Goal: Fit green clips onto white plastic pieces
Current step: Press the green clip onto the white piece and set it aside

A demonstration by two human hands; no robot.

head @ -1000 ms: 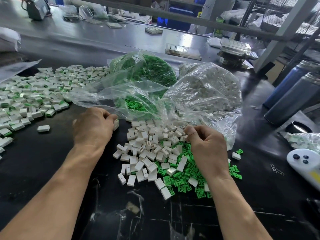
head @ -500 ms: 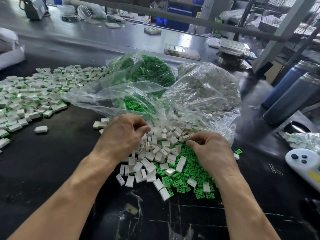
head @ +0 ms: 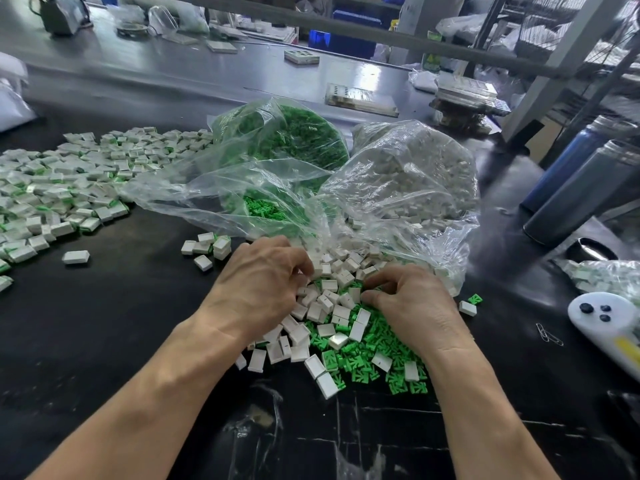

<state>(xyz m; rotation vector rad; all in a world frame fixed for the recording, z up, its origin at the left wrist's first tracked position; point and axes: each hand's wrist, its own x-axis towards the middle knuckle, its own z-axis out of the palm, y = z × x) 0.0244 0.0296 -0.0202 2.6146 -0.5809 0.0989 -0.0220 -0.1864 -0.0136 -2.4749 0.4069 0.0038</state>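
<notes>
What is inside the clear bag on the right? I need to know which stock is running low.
White plastic pieces fill the right clear bag and spill from its mouth. How deep they go is hidden by crinkled plastic.

A white handheld controller [head: 609,323] with three dark buttons and a yellow label lies on the black tabletop [head: 104,323] at four o'clock; two metal paper clips [head: 549,336] lie just left of it; a dark round cap [head: 596,250] sits above it at three o'clock; two dark cylindrical flasks [head: 581,181] lean side by side at two o'clock; a stack of flat clear-wrapped packs [head: 467,98] rests at one o'clock, with a long flat wrapped pack [head: 362,99] to its left near twelve; a grey machine [head: 64,10] stands at eleven o'clock on the grey far bench [head: 138,64]; a blue bin [head: 341,41] shows behind a grey frame bar [head: 346,31] at twelve.
</notes>
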